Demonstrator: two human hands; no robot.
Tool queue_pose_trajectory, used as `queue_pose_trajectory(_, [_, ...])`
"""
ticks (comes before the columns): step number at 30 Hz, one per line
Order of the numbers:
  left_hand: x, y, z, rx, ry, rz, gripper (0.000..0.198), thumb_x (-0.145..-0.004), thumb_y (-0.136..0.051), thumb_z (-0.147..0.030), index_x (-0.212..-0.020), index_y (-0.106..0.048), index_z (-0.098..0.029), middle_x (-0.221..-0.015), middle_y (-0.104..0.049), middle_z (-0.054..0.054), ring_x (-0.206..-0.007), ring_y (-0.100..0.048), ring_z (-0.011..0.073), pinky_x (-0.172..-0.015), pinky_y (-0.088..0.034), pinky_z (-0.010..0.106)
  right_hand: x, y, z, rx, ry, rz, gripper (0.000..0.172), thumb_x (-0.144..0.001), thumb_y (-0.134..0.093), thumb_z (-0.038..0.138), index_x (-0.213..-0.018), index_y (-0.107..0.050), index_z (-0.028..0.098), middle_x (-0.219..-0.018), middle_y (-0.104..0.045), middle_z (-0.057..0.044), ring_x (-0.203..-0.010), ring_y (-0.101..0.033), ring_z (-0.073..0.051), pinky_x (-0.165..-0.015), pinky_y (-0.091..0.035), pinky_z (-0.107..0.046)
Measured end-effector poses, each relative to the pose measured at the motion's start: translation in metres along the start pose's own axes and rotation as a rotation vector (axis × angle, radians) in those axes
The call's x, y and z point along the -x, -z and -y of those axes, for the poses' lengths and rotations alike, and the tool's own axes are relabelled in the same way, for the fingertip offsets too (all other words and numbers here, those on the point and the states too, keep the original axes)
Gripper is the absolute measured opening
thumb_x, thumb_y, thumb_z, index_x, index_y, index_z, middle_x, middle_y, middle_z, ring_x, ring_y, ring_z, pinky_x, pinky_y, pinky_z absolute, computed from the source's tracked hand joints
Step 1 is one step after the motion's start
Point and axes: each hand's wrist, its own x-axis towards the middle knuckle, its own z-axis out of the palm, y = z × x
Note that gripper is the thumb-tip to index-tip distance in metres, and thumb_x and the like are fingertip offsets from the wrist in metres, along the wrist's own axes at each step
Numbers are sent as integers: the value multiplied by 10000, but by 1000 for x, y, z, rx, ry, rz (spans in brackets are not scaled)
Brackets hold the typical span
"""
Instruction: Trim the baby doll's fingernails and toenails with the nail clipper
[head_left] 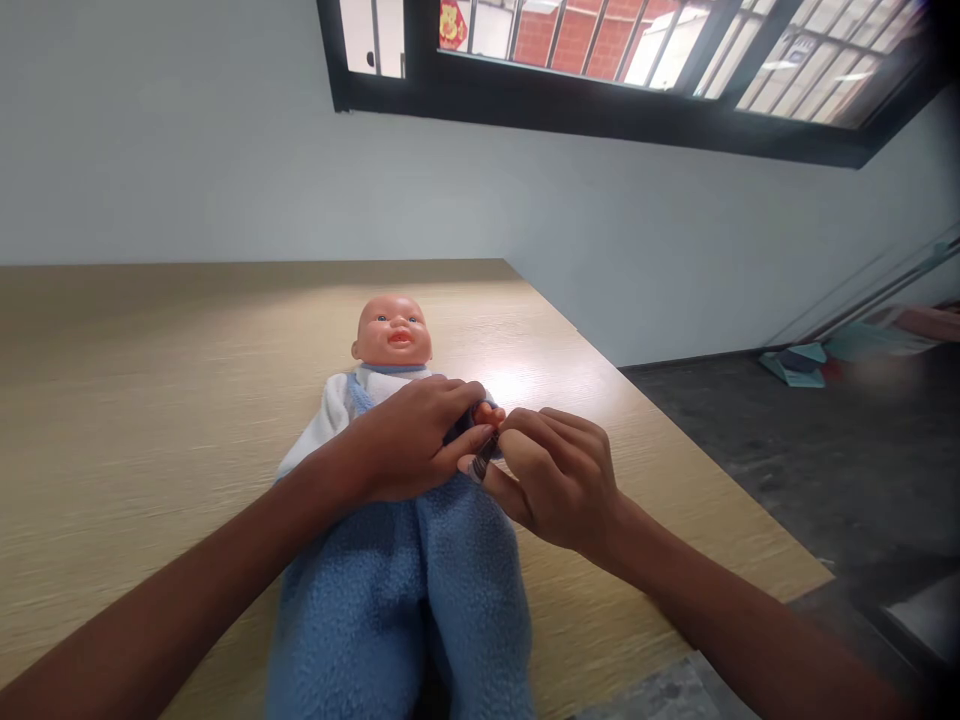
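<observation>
A baby doll in a white top and fuzzy blue overalls lies on its back on the wooden table, head toward the far wall. My left hand reaches across its chest, closed around the doll's arm by the wrist. The doll's small hand pokes out between my two hands. My right hand is pinched beside it, holding a small dark striped object with a greyish end at the thumb. Fingers cover much of that object, so its kind is unclear.
The light wooden table ends in a slanting right edge, with dark floor beyond it. A barred window is set in the pale wall. Light-blue items lie on the floor at the far right.
</observation>
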Motion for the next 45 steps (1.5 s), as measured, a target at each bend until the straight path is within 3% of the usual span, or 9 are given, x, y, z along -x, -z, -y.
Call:
queue_pose_trajectory(12, [0, -1, 3, 9, -27, 5, 269, -920, -414, -423, -941, -524, -178, -884, -597, 3, -798, -484, 107, -752, -364, 276, -2, -4, 3, 35, 3, -18, 111, -933, -529, 211, -913, -426, 177, -681, -526, 11, -561, -450, -108, -493, -325, -262])
queue_pose_trajectory(18, [0, -1, 2, -4, -12, -2, 279, -947, -382, -431, -930, -516, -187, -883, -596, -14, -807, -487, 104, -770, -371, 284, 3, -3, -4, -142, -64, -21, 152, -886, -583, 243, -904, -451, 172, -718, -568, -7, -594, -523, -120, -508, -398, -267])
queue_pose_trajectory(20, [0, -1, 1, -10, -4, -7, 299, -959, -363, -439, -938, -524, -188, -886, -598, -16, -812, -493, 100, -776, -371, 284, 6, -1, -10, -251, -156, -71, 186, -879, -601, 284, -905, -455, 172, -692, -534, 13, -550, -497, -95, -477, -403, -242])
queue_pose_trajectory(24, [1, 0, -2, -18, -6, -4, 272, -958, -383, -407, -920, -525, -178, -855, -580, -20, -782, -476, 85, -761, -362, 269, 9, 4, -20, -349, -284, -289, 315, -813, -648, 236, -1050, -456, 159, -733, -502, 15, -522, -482, -84, -449, -422, -244])
queue_pose_trajectory(26, [1, 0, -3, -15, -13, 0, 260, -964, -379, -389, -917, -522, -177, -863, -578, -24, -792, -476, 81, -770, -360, 264, 10, 4, -21, -345, -265, -343, 364, -769, -645, 217, -1080, -462, 171, -739, -504, 13, -531, -499, -98, -450, -440, -260])
queue_pose_trajectory(34, [0, 0, -3, 7, -16, 10, 346, -996, -298, -433, -959, -538, -187, -925, -597, -26, -854, -499, 86, -831, -371, 275, 13, -4, -15, -199, -77, -302, 376, -663, -706, 249, -971, -520, 141, -672, -584, 10, -536, -554, -124, -476, -485, -271])
queue_pose_trajectory(45, [0, 0, -3, 9, -7, 21, 337, -998, -297, -441, -983, -539, -206, -955, -608, -35, -890, -516, 92, -860, -377, 281, 10, -1, -15, -121, 103, -173, 285, -810, -669, 288, -942, -475, 128, -697, -596, -45, -577, -527, -130, -486, -417, -269])
